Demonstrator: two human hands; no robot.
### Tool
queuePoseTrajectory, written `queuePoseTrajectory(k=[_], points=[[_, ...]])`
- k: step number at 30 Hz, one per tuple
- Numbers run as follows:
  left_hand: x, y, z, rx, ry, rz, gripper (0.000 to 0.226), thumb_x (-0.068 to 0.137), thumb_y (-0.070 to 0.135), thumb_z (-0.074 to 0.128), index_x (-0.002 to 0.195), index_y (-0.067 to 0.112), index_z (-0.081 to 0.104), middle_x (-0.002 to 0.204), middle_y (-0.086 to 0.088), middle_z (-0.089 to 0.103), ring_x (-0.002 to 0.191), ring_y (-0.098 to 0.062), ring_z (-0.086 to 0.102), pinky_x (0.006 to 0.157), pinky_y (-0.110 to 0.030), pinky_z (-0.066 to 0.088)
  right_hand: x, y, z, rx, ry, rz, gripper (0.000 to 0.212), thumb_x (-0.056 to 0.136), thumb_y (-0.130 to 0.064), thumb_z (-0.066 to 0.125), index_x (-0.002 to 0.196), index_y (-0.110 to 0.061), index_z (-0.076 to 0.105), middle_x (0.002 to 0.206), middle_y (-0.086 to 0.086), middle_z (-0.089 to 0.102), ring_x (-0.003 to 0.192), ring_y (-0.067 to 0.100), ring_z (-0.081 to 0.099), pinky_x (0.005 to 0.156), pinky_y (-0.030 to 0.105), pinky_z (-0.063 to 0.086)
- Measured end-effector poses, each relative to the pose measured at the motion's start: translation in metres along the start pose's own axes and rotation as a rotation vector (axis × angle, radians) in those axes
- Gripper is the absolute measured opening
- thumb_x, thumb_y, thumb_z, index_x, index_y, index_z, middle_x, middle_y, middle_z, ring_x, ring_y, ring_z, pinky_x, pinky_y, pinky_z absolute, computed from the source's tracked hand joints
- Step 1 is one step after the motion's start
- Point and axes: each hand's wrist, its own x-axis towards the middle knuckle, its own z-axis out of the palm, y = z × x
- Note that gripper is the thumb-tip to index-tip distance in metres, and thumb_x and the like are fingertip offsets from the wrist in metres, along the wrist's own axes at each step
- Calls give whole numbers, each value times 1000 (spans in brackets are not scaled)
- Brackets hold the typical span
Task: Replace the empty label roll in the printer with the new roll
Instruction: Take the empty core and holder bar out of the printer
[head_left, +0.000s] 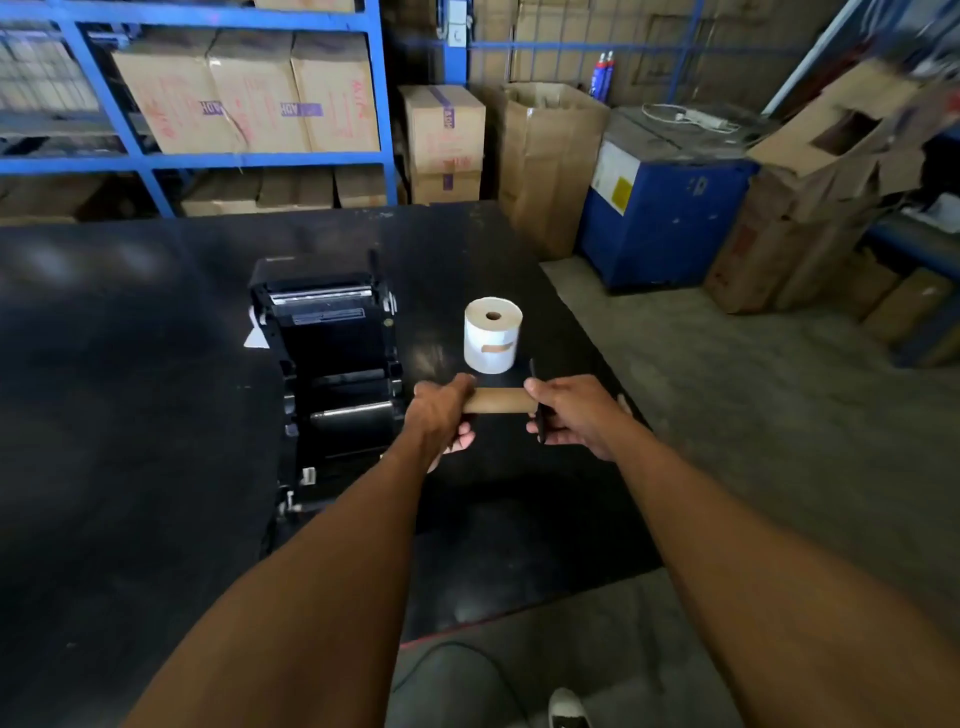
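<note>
The black label printer (332, 374) lies on the black table (130, 389) with its cover open and its roll bay showing. Right of it the new white label roll (492, 335) stands on end. In front of that roll I hold the empty brown cardboard core (500, 400) level above the table. My left hand (441, 415) grips its left end. My right hand (574, 413) grips the black spindle flange (537, 408) at the core's right end.
Blue shelving (208, 161) with cardboard boxes stands behind the table. A blue machine (660, 218) and more cartons stand on the grey floor to the right. The table's right edge runs close past my right hand. My shoe (569, 709) shows at the bottom.
</note>
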Motion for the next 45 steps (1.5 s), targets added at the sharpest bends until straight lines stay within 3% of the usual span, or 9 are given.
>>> queuePoseTrajectory(k=[3, 10, 16, 21, 25, 28, 35, 41, 45], points=[[2, -36, 36, 37, 42, -39, 59, 87, 43, 70, 117, -7, 57, 71, -10, 57, 45, -12, 49, 41, -22, 44, 14, 36, -25, -22, -50, 87, 19, 96, -34, 64, 97, -15, 68, 96, 11, 73, 75, 19, 75, 61, 31, 59], [2, -91, 97, -25, 87, -196, 48, 85, 38, 75, 108, -4, 66, 62, -10, 66, 37, -11, 48, 38, -19, 39, 47, 102, -58, -41, -174, 215, 32, 96, -34, 64, 108, -4, 66, 93, 14, 72, 71, 19, 69, 66, 32, 56], [6, -92, 100, -106, 124, -236, 37, 88, 30, 74, 111, 6, 59, 54, -6, 59, 36, -11, 42, 37, -16, 35, 57, 104, -65, 15, -271, 220, 18, 94, -34, 67, 95, -16, 67, 83, 6, 69, 67, 15, 65, 68, 31, 53], [16, -90, 84, -205, 174, -219, 36, 85, 23, 78, 109, 6, 58, 54, -8, 58, 40, -12, 46, 35, -15, 36, 69, 101, -77, 76, -46, 179, 27, 83, -29, 81, 104, -16, 71, 82, 1, 71, 65, 13, 64, 61, 27, 54], [20, -93, 70, -233, 177, -234, 26, 85, 23, 78, 97, 7, 60, 56, -7, 59, 42, -11, 49, 35, -15, 39, 70, 116, -74, -598, 85, 33, 35, 71, -35, 87, 97, -16, 73, 104, 12, 71, 96, 30, 67, 82, 38, 54], [20, -93, 65, -261, 149, -248, 21, 86, 22, 77, 86, 10, 59, 63, -8, 60, 40, -8, 52, 35, -14, 40, 61, 124, -47, -776, 97, 92, 49, 73, -40, 85, 111, -17, 66, 120, 13, 64, 110, 35, 63, 87, 39, 50], [23, -94, 54, -273, 93, -267, 28, 87, 21, 76, 100, 10, 54, 60, -5, 62, 45, -8, 54, 36, -14, 41, 68, 130, -26, -789, 266, 163, 54, 79, -40, 81, 120, -12, 59, 128, 16, 56, 117, 38, 57, 94, 44, 47], [25, -91, 52, -282, 70, -268, 39, 87, 24, 76, 116, 3, 59, 66, -9, 62, 52, -13, 50, 40, -17, 42, 75, 131, -22, -864, 219, 162, 68, 83, -41, 77, 135, -10, 46, 137, 17, 46, 127, 37, 47, 100, 48, 44], [25, -84, 58, -301, 77, -269, 53, 89, 22, 73, 128, -7, 52, 71, -12, 63, 54, -14, 49, 42, -18, 41, 74, 124, -19, -584, 330, 131, 36, 94, -38, 63, 118, -11, 62, 122, 15, 61, 114, 33, 59, 93, 45, 49]])
